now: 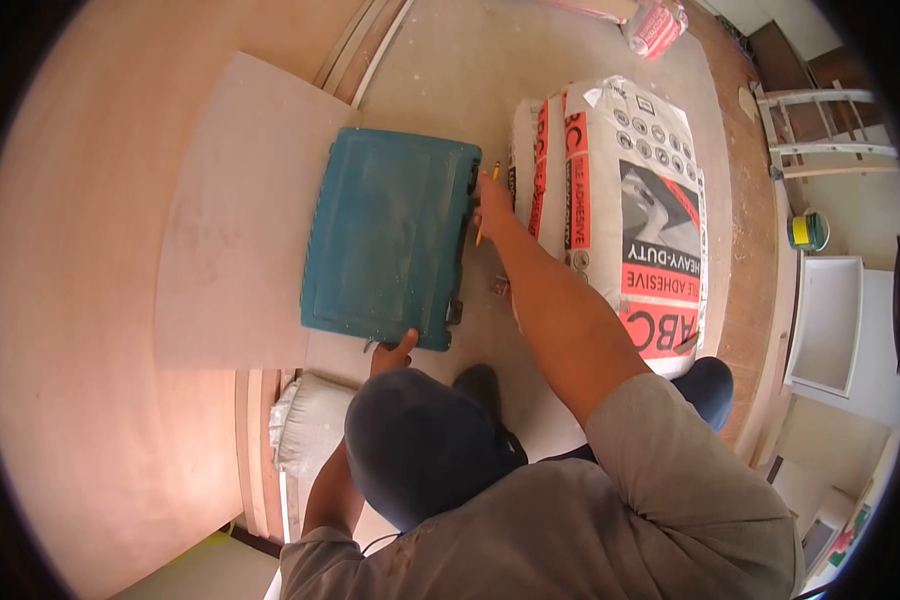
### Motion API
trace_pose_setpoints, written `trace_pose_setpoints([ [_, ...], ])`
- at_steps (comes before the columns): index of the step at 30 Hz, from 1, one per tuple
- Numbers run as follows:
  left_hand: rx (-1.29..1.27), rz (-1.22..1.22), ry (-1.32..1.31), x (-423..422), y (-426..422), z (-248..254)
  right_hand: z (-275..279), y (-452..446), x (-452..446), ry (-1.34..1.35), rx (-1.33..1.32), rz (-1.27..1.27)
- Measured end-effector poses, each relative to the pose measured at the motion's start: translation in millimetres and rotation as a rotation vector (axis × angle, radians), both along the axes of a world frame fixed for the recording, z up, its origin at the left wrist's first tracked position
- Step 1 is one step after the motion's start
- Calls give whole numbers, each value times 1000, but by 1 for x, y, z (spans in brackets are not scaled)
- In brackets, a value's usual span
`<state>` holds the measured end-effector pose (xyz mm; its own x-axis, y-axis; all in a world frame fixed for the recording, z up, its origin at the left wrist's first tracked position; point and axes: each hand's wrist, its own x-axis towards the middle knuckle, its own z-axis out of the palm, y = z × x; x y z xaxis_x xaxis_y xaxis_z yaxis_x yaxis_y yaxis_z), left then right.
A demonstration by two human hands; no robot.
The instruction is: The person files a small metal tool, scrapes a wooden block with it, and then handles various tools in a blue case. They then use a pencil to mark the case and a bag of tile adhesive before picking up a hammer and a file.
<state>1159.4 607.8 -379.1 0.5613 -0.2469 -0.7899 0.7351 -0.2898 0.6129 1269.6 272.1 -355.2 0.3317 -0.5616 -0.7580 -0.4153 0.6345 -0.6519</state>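
Note:
A teal plastic tool case (395,235) with black latches lies with its lid shut, partly over a pale board. My left hand (397,355) grips its near edge, thumb on top and the other fingers hidden beneath. At the latch side of the case is my right hand (492,205), fingers closed around a yellow pencil (481,238) whose ends stick out on both sides. Its fingertips touch the upper black latch (473,178) or sit right beside it; I cannot tell which.
Stacked tile adhesive bags (660,215) stand just right of my right arm. A plywood sheet (80,260) and the pale board (235,220) are on the left. A white sack (312,425) lies by my knee. A ladder (820,148) and a green bucket (808,232) are far right.

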Motion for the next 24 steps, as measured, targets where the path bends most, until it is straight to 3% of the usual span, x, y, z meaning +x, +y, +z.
trace_pose_setpoints([
  [4, 71, -6, 50, 4, -3, 12, -25, -18, 11, -34, 48, 70],
  [7, 54, 5, 25, 5, -7, 24, -39, -33, 18, -90, 156, -32],
  [13, 63, 49, 35, 3, -13, 35, -34, -29, 8, -199, 158, -32],
  [15, 49, 67, 45, 1, -12, 29, -23, -25, 6, -28, -196, 144],
  [16, 30, 90, 52, -1, -11, 27, -19, -19, 3, -30, -195, 145],
  [18, 61, 55, 56, 0, -8, 26, -23, -13, -5, 114, -823, 226],
  [19, 93, 18, 61, 1, -8, 25, -24, -11, -6, 104, -827, 223],
  [21, 109, -8, -16, -1, -8, 23, -14, 5, -12, 325, -965, 305],
  [24, 133, 10, -63, -8, -10, 30, 30, 46, -21, 273, -805, 275],
])
